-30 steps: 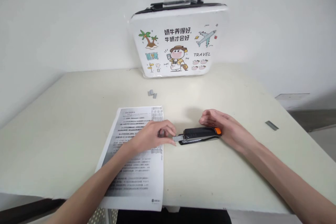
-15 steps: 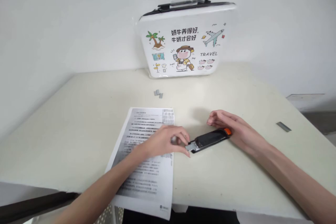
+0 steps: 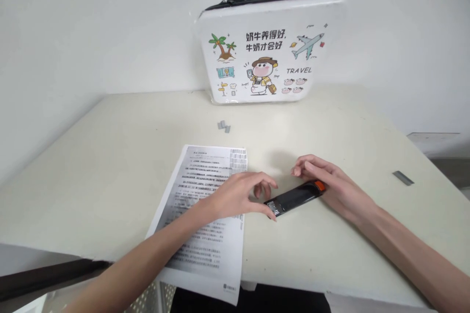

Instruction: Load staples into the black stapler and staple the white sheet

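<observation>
A black stapler (image 3: 299, 199) with an orange rear end lies slantwise on the table to the right of the printed sheet, some metal showing at its front end. My left hand (image 3: 235, 196) is at that front end, its thumb against or just beside the stapler. The left fingers are bent and spread apart from the thumb, with nothing pinched between them. At the orange end, my right hand (image 3: 336, 183) steadies the stapler against its palm and thumb base, fingers curled. Beneath my left forearm is the printed sheet (image 3: 205, 249), overhanging the table's front edge.
Several small grey staple strips (image 3: 223, 126) lie beyond the sheet. A longer staple strip (image 3: 403, 178) is at the far right. A white cartoon-printed case (image 3: 271, 49) with a black handle stands against the wall at the back of the table (image 3: 91, 166).
The metal tray that stuck out of the stapler's front is now inside it. My left hand has moved slightly right, its fingers spreading apart. The view has shifted a little.
</observation>
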Available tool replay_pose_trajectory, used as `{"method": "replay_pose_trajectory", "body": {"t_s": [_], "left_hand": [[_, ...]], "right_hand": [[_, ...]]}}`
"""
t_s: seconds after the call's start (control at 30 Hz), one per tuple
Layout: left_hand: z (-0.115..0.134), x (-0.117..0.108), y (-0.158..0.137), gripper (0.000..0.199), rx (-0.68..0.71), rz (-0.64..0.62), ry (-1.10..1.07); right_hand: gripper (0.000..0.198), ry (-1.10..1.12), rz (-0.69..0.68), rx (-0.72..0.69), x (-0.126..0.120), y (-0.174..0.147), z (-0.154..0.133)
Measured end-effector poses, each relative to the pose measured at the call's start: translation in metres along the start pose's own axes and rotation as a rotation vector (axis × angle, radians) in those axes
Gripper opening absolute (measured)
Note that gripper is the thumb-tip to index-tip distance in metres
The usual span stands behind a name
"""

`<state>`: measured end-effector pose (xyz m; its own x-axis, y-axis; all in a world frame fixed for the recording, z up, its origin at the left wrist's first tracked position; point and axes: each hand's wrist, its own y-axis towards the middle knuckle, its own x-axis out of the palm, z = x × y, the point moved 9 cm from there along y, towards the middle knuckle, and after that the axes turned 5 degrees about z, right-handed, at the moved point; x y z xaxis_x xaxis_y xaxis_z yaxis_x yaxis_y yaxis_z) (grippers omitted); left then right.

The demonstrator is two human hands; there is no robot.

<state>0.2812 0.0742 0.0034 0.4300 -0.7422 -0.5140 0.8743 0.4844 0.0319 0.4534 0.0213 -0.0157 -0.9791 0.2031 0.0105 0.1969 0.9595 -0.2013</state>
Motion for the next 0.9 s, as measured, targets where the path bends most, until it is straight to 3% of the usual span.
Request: {"method": "replay_pose_trajectory", "body": {"t_s": [0.37, 0.6, 0.77, 0.9], "left_hand": [[-0.001, 0.002, -0.001, 0.055, 0.044, 0.067, 0.053], [0.002, 0.000, -0.006, 0.050, 0.119, 0.061, 0.224], [0.003, -0.019, -0.010, 0.041, 0.085, 0.118, 0.301], [0.001, -0.042, -0.010, 0.047, 0.090, 0.095, 0.393]], "right_hand": [[0.034, -0.002, -0.043, -0.014, 0.008, -0.003, -0.003], [0.035, -0.264, -0.142, -0.115, 0.023, -0.006, -0.010], [0.034, -0.350, -0.258, -0.236, 0.029, -0.010, -0.012], [0.035, -0.414, -0.219, -0.248, 0.025, -0.008, -0.011]]}}
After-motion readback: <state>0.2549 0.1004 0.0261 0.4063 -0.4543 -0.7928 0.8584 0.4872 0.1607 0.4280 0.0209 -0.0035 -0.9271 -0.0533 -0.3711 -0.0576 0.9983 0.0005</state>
